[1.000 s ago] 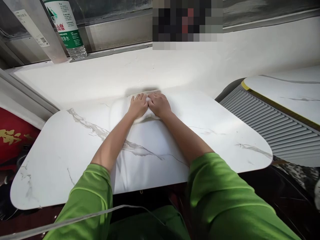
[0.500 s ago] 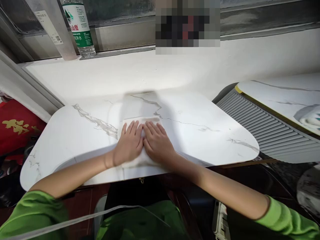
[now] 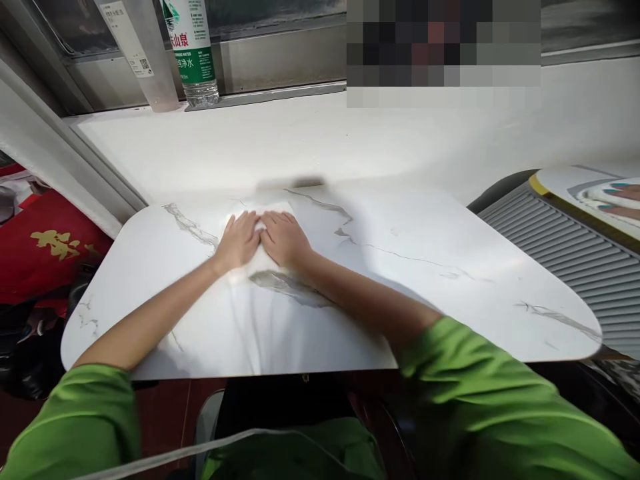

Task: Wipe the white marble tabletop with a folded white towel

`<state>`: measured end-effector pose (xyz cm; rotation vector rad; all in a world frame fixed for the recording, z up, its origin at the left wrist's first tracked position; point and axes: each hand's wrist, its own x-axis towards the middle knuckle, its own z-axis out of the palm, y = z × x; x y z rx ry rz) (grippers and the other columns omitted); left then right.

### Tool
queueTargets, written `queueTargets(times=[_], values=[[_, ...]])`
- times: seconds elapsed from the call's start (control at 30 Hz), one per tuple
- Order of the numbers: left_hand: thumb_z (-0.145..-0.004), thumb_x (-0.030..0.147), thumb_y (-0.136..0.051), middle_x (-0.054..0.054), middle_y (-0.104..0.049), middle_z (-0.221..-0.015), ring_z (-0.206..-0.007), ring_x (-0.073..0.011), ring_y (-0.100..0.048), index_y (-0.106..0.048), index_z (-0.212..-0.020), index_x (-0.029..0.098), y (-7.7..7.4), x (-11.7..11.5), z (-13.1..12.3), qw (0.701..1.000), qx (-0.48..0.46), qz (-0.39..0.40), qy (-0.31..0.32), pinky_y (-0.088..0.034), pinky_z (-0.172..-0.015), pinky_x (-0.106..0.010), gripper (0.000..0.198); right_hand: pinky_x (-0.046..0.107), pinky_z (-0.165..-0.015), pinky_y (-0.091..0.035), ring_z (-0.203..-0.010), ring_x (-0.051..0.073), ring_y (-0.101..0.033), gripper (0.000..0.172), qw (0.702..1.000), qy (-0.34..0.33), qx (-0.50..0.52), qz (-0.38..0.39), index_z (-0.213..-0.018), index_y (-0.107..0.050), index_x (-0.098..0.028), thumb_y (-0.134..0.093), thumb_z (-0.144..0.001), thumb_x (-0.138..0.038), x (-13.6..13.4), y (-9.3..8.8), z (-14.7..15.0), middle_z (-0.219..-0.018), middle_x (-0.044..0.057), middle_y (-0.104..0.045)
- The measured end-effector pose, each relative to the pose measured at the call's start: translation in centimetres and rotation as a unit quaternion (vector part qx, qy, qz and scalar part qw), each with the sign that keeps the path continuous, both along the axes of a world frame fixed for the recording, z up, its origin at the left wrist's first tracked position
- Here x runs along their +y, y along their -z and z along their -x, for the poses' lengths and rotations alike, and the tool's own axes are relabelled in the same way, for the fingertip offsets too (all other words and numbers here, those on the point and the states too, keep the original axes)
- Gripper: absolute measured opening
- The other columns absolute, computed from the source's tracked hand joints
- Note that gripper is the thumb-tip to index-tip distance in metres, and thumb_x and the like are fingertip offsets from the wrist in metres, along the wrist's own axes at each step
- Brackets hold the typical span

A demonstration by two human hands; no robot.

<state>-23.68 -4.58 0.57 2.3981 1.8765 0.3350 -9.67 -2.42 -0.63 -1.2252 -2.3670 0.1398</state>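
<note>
— Hands first: where are they?

— Both lie side by side on a white cloth spread on the marble-patterned tabletop. The left hand and the right hand touch at the thumbs, palms down, fingers stretched flat and close together. Neither grips anything; they press on the cloth from above.

— And the cloth itself?

— It sits on the far left part of the tabletop, toward the edge nearest the white sill. Most of it is covered by the two hands; a pale strip shows beyond the fingertips and another below the wrists. How it is folded cannot be told, since it nearly matches the surface under it.

— What of the person?

— Bare forearms reach forward from bright green sleeves, which fill the lower corners of the head view. A thin pale cable crosses in front of the chest.

— What surrounds the tabletop?

— A water bottle with a green and white label stands upright on the window ledge at the far left, just beside a grey metal post. To the left hangs red fabric with gold characters. To the right is a grey ribbed panel, and beyond it a second marble tabletop, where another person's hand with teal nails rests on a white cloth of its own.
</note>
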Motion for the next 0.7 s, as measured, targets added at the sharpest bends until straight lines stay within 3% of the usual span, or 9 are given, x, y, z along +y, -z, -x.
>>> queueTargets(times=[0.13,0.2,0.3,0.47,0.7], values=[[-0.100,0.022,-0.024,-0.009,-0.040,-0.156,-0.146,-0.0198,-0.033,-0.040,-0.146,0.015,-0.6,5.7,1.7,1.000,0.007,0.002,-0.003,-0.019,-0.122,-0.042,0.049,0.043,-0.111,-0.031,-0.122,0.029,-0.054,0.041,0.998,0.054,0.016,0.004,-0.121,-0.060,-0.007,-0.030,-0.094,-0.014,5.1,0.0,2.9,-0.124,0.018,-0.066],[-0.100,0.022,-0.023,-0.007,-0.038,-0.158,-0.147,-0.0191,-0.032,-0.040,-0.147,0.016,-0.7,6.5,2.0,1.000,0.014,0.005,-0.008,-0.018,-0.122,-0.041,0.050,0.043,-0.111,-0.030,-0.122,0.029,-0.053,0.041,0.998,0.061,0.021,-0.002,-0.120,-0.061,-0.008,-0.030,-0.094,-0.014,5.9,0.2,3.5,-0.123,0.018,-0.066],[-0.100,0.023,-0.024,-0.008,-0.036,-0.159,-0.148,-0.0194,-0.029,-0.038,-0.149,0.014,-0.6,5.6,2.2,1.000,0.023,0.007,-0.008,-0.016,-0.123,-0.041,0.051,0.044,-0.112,-0.029,-0.125,0.029,-0.051,0.041,0.998,0.053,0.024,-0.020,-0.122,-0.060,-0.007,-0.030,-0.094,-0.014,5.3,0.8,3.7,-0.128,0.018,-0.064],[-0.099,0.025,-0.023,-0.008,-0.035,-0.159,-0.149,-0.0188,-0.027,-0.038,-0.149,0.014,-0.6,0.1,4.9,0.999,0.027,0.018,-0.019,-0.015,-0.123,-0.041,0.053,0.049,-0.113,-0.028,-0.128,0.032,-0.049,0.042,0.999,0.016,0.035,-0.029,-0.127,-0.058,-0.005,-0.035,-0.095,-0.020,0.3,0.9,5.6,-0.134,0.021,-0.060],[-0.097,0.036,-0.016,-0.010,-0.035,-0.159,-0.149,-0.0217,-0.027,-0.036,-0.150,0.014,-1.0,-13.7,13.2,0.995,0.034,0.009,-0.094,-0.017,-0.123,-0.045,0.060,0.052,-0.116,-0.024,-0.135,0.038,-0.042,0.054,0.990,-0.142,0.010,-0.004,-0.136,-0.049,0.006,-0.039,-0.095,-0.027,-10.3,-0.7,13.0,-0.144,0.028,-0.050]])
